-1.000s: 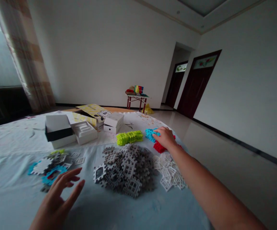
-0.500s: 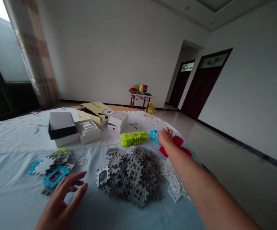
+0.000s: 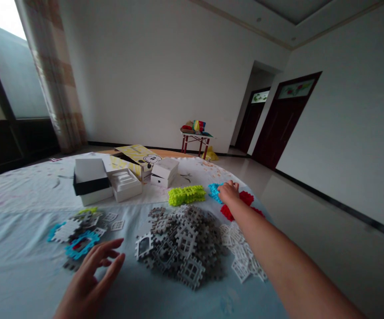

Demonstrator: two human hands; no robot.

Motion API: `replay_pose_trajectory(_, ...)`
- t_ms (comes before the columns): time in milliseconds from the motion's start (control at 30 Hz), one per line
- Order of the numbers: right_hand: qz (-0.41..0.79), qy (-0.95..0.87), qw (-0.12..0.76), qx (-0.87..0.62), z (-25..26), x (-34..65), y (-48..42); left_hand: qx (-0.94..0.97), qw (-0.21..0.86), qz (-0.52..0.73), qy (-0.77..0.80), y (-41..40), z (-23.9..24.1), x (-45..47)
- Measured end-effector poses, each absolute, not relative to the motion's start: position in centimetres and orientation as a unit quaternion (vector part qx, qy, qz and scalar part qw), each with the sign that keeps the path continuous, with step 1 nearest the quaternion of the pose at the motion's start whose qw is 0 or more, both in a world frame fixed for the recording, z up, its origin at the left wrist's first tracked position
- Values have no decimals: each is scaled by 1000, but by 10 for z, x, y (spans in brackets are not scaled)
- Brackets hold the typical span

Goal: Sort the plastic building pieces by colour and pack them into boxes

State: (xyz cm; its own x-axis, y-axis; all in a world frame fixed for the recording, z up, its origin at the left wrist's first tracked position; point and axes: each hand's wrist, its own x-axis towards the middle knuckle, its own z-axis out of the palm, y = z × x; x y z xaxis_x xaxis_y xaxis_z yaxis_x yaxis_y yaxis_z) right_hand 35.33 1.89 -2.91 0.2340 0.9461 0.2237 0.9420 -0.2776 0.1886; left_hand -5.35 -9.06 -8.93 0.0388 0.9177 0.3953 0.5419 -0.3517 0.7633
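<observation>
My right hand (image 3: 228, 192) reaches far across the table, its fingers curled down on a pile of blue interlocking tiles (image 3: 215, 191), with red tiles (image 3: 246, 198) just right of it. My left hand (image 3: 90, 277) hovers open near the front edge, fingers spread, holding nothing, close to a small mixed heap of blue, white and grey tiles (image 3: 75, 230). A big pile of grey tiles (image 3: 181, 241) lies between my arms. White tiles (image 3: 241, 254) lie under my right forearm. A lime-green stack of tiles (image 3: 187, 195) sits left of the blue ones.
White boxes (image 3: 92, 180), a white insert box (image 3: 125, 184) and a yellow cartoon-printed carton (image 3: 138, 156) stand at the back of the light blue tablecloth (image 3: 19, 261). A small red-legged table (image 3: 195, 139) with toys stands by the far wall. Dark doors are on the right.
My right hand has stretched a little farther onto the blue tiles and curled tighter. The left hand has barely moved. The camera has shifted slightly.
</observation>
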Motion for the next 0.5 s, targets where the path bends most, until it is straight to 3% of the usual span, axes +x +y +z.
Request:
replay_pose_trajectory(367, 169, 626, -23, 761, -24, 342, 17, 686, 217, 476, 506, -99, -82, -45)
replay_pose_trajectory(500, 201, 676, -136, 695, -14, 320, 12, 685, 215, 477, 507, -101, -82, -43)
